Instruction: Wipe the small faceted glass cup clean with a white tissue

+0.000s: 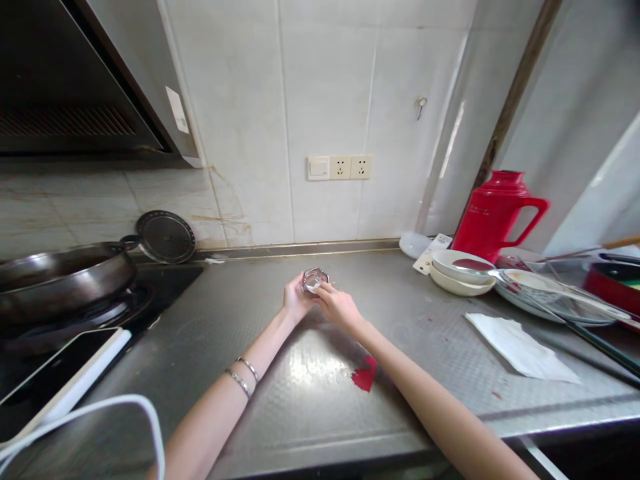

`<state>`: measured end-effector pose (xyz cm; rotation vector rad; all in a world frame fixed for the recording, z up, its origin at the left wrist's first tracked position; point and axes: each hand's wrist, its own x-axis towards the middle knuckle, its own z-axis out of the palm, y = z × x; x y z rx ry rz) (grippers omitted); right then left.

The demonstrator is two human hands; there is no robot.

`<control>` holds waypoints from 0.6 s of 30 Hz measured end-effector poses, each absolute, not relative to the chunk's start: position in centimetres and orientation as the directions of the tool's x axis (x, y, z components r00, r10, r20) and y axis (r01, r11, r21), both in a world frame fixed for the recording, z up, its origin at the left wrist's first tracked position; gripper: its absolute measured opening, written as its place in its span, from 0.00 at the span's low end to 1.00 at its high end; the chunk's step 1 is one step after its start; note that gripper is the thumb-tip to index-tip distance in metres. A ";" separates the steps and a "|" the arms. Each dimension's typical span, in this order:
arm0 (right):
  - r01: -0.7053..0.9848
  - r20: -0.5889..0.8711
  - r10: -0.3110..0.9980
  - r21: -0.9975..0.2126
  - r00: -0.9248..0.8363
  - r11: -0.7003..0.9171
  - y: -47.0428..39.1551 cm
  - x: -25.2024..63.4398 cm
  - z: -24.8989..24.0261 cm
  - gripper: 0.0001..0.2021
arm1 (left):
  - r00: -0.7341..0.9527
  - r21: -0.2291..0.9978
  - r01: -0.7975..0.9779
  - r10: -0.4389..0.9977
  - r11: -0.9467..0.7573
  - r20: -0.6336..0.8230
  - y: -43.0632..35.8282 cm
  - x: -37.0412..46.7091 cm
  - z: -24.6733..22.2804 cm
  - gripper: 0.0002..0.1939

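Over the middle of the steel countertop (260, 400), my left hand (296, 298) is wrapped round a small clear glass cup (316, 275) with a faceted rim. The cup's mouth tilts toward me. My right hand (340, 305) reaches in from the other side, fingers pinched at the near rim. Between those fingertips shows a bit of white, which looks like a piece of tissue (313, 288) pressed into the cup. Most of that piece is hidden by the fingers. A red scrap (365, 374) lies on the counter below my right forearm.
To the left, a steel pan (65, 280) sits on the stove, with a phone (60, 377) and white cable (145, 407) nearer. At right stand a red thermos (493, 217), stacked bowls (460, 280) and plates (540, 303). A white paper towel (520, 347) lies in front.
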<state>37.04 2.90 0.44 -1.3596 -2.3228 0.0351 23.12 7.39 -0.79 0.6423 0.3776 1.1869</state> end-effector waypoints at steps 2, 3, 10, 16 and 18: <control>0.798 0.337 0.799 -0.181 -0.499 0.575 3.0 38.5 1.3 0.15 | 0.377 0.627 -0.735 0.924 0.258 0.061 7.3 23.1 -0.7 0.16; 0.778 0.329 0.777 -0.162 -0.537 0.607 3.0 39.2 1.7 0.15 | 0.392 0.620 -0.734 0.919 0.278 0.052 7.3 23.1 -0.6 0.16; 0.717 0.240 0.714 -0.090 -0.658 0.691 2.7 40.7 3.1 0.17 | 0.405 0.618 -0.635 0.881 0.463 -0.243 7.7 23.2 -1.3 0.16; 0.696 0.252 0.683 -0.047 -0.686 0.716 2.8 40.4 2.8 0.18 | 0.525 0.648 -0.506 0.799 0.569 -0.293 7.8 22.7 -1.6 0.22; 0.705 0.260 0.687 -0.028 -0.679 0.708 2.9 40.4 2.8 0.16 | 0.507 0.669 -0.512 0.818 0.539 -0.271 7.7 22.7 -1.4 0.21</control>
